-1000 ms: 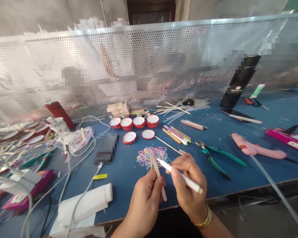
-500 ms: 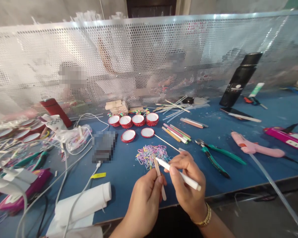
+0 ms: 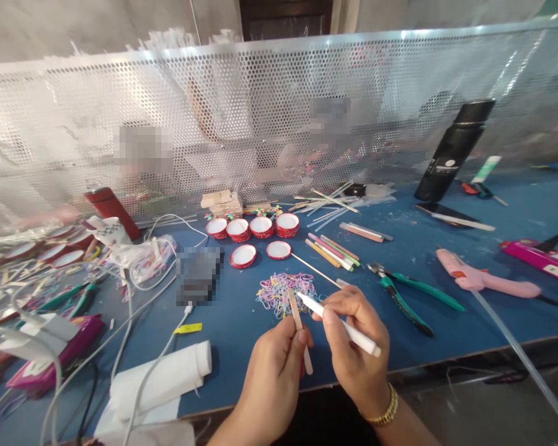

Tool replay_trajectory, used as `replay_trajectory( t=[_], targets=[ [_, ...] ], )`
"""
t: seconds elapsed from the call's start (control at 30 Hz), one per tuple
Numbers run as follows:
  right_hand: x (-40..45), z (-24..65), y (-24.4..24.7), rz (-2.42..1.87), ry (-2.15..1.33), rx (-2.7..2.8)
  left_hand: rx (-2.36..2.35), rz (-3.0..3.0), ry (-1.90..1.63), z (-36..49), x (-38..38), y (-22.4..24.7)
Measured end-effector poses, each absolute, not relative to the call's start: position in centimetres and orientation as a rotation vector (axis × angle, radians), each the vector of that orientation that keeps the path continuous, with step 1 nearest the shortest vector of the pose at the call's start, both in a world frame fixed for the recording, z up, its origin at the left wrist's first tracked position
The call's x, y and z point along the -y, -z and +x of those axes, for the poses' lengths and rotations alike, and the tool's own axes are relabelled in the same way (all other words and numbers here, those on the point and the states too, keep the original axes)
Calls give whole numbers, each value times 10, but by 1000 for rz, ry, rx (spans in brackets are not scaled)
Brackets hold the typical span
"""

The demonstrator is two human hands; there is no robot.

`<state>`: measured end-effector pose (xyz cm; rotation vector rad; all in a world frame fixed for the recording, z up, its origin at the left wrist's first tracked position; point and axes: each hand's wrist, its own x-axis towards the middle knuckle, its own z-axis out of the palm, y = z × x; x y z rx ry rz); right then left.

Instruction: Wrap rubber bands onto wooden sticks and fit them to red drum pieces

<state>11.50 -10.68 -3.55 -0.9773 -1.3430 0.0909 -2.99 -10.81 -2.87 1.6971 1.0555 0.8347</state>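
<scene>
Pinched in my left hand (image 3: 279, 365) is a flat wooden stick (image 3: 295, 310), held upright at a slant near the table's front edge. My right hand (image 3: 356, 347) grips a white marker (image 3: 353, 333), its tip just right of the stick's upper part; whether they touch I cannot tell. Just beyond both hands lies a pile of pastel rubber bands (image 3: 286, 292). Farther back sit red-rimmed white lids, two single ones (image 3: 242, 255) and several stacks (image 3: 287, 224). A thin stick (image 3: 316, 270) runs from one lid toward my right hand.
Green-handled pliers (image 3: 407, 300), a pink glue gun (image 3: 488, 280) and a black bottle (image 3: 456, 152) are on the right. Colored sticks (image 3: 332, 251) lie mid-table. Leftward are a phone (image 3: 199, 275), cables, a white roll (image 3: 162, 378) and a red bottle (image 3: 113, 214). Behind stands a perforated metal screen (image 3: 260, 74).
The view has shifted slightly, so the table items appear a little farther right. Both hands keep their holds, and the marker tip sits slightly farther from the stick.
</scene>
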Motion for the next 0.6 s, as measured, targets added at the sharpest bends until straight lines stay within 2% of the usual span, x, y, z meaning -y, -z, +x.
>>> replay_trajectory(
  t=[0.6],
  targets=[
    [106, 115, 36, -979, -48, 1352, -1080, 1705, -811, -29, 106, 33]
  ],
)
